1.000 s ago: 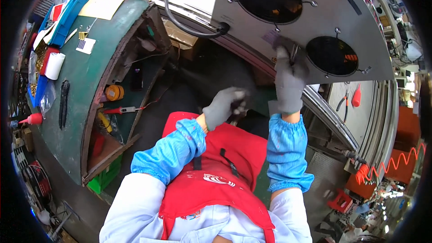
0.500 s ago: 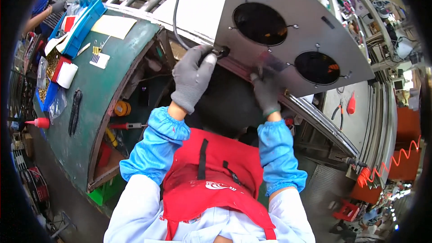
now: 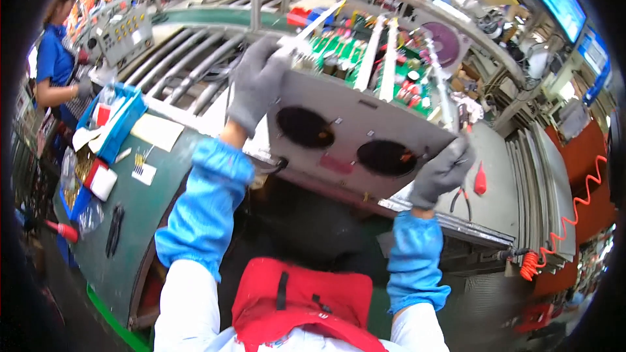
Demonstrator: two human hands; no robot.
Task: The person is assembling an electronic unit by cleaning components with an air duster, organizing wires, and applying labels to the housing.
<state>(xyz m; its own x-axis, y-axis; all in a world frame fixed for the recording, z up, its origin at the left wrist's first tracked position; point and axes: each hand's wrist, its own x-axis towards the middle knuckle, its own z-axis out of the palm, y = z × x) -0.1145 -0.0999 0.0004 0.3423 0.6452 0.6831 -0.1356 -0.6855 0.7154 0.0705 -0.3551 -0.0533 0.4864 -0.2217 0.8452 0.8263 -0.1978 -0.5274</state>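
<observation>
A grey metal panel (image 3: 339,117) with two round dark openings stands tilted on the near edge of the conveyor. At its upper left corner, my gloved left hand (image 3: 257,84) is closed, the fingertips blurred by motion. My gloved right hand (image 3: 445,170) grips the panel's right edge, fingers curled. A black connector (image 3: 280,164) on a cable sits by the panel's lower left corner. Beyond the panel's top edge lie green circuit boards (image 3: 349,58) crowded with parts and crossed by pale bars.
On the green bench (image 3: 153,202) at left are a blue tray (image 3: 134,107), a black tool and a red bottle. Pliers (image 3: 461,203) and another red bottle (image 3: 480,179) lie at right. An orange coiled hose (image 3: 554,241) hangs there. A co-worker (image 3: 55,68) stands far left.
My view has tilted up. My left hand has left the connector for the panel's upper left corner; my right hand has moved from its lower edge to its right edge.
</observation>
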